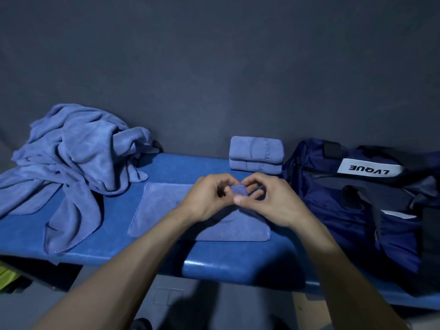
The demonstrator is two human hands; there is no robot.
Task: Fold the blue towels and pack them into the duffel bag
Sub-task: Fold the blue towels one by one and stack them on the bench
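Note:
A blue towel (164,210) lies flat on the blue bench (228,263) in front of me. My left hand (207,198) and my right hand (269,201) meet above its far right part, and the fingers of both pinch a small raised corner of the towel (238,189). Two folded blue towels (256,154) are stacked at the back of the bench. A crumpled pile of blue towels (78,158) covers the bench's left end. The navy duffel bag (357,210) with a white label sits at the right end.
A dark grey wall (214,67) rises right behind the bench. The bench's front edge runs just below the flat towel. Grey floor (166,301) shows beneath, and something yellow-green (7,277) lies low at the far left.

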